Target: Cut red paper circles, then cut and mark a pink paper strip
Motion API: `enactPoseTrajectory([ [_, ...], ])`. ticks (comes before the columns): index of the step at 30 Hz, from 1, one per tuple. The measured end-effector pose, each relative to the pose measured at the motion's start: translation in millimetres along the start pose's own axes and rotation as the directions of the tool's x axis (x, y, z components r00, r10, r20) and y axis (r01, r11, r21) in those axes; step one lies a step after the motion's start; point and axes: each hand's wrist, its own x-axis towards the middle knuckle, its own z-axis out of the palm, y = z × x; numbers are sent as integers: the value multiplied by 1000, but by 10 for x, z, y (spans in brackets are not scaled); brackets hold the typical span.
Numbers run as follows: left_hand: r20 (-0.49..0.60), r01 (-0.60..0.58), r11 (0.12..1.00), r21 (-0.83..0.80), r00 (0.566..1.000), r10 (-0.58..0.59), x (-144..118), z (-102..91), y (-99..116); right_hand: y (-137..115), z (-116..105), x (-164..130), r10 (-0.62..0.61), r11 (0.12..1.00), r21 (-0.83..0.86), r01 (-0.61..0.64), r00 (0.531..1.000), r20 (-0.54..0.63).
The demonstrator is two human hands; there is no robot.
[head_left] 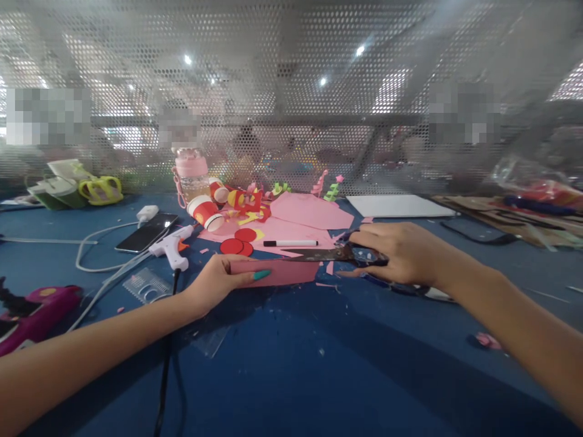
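My left hand (214, 282) pinches a strip of pink paper (286, 274) at its left end, thumb in front. Fingers of my right hand (401, 255) are through the handles of dark scissors (339, 255). Their blades point left and lie along the paper's upper edge; whether they are cutting into it I cannot tell. Just behind the blades lies a white marker with a black cap (291, 243). Red paper circles (232, 246) and larger pink paper sheets (310, 212) lie beyond the strip.
Left of the papers are a white glue gun (170, 246), a phone (146, 233) and cables. A pink-lidded bottle (191, 170) and red paper cups (204, 212) stand or lie behind. A purple tool (43, 312) sits at far left, a white board (401, 206) at back right.
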Motion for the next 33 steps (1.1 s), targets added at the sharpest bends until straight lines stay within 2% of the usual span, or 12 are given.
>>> enactPoseTrajectory([
  [7, 55, -2, 1000, 16, 998, 1, -8, 2, 3, 50, 101, -21, -41, 999, -32, 40, 998, -40],
  [19, 72, -54, 996, 69, 996, 49, -9, -11, 16, 36, 113, -16, -38, 999, -30, 36, 997, -68],
  [27, 71, -38, 998, 48, 997, 35, -10, 3, 11, -15, 94, -1, -19, 1000, -19, 19, 999, -50],
  [33, 45, -13, 998, 55, 999, 10, -23, 8, 33, -82, -6, -1, -72, 996, -60, 68, 996, -54],
])
